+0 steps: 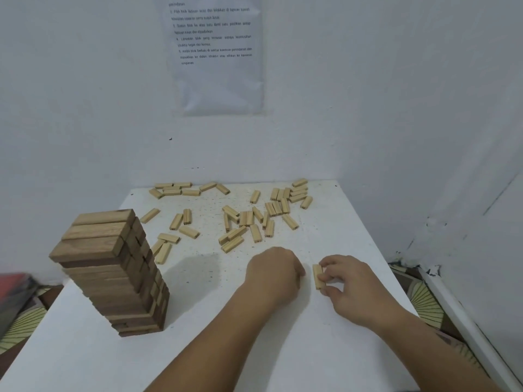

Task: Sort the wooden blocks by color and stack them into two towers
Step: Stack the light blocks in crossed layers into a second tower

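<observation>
At the left of the white square table (283,349) we found a tall tower of dark brown wooden blocks (113,273) standing upright. Across the middle and far side lay many loose pale wooden blocks (246,219), scattered and unstacked. Nearer us, the left hand (273,274) rested knuckles-up on the table, fingers curled under; we could not tell whether it held anything. Close beside it but apart, the right hand (351,281) pinched a single pale rectangular wooden block (317,275) lying on the table.
</observation>
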The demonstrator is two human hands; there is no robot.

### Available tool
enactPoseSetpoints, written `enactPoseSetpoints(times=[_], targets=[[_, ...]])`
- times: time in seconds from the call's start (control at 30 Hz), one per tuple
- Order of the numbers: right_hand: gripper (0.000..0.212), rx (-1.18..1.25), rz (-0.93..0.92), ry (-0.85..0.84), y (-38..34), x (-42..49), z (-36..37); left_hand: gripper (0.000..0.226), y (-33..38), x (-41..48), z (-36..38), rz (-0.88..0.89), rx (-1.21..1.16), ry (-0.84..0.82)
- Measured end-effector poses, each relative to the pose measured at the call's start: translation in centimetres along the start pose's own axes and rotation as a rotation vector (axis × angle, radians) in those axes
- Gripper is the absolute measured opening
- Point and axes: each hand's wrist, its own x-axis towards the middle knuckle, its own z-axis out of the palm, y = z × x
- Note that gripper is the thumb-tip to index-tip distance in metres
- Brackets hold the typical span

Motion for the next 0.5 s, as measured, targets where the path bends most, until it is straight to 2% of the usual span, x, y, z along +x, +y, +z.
enactPoseSetpoints(times=[0.13,0.3,0.43,0.5], targets=[[0.013,0.045,0.031,0.002,0.0,-2.5,-0.5,0.035,2.4,-3.3,0.7,0.105,0.089,0.004],[0.011,0.063,0.078,-0.040,-0.7,-5.3,-1.3,0.034,3.3,-6.8,1.6,0.087,0.076,0.002],[0.025,0.056,0.063,-0.098,-1.6,-7.2,-1.6,0.039,3.7,-9.8,2.5,0.094,0.082,0.022],[0.021,0.033,0.057,-0.125,-2.2,-7.9,-1.6,0.042,3.3,-10.9,2.9,0.087,0.056,0.034]])
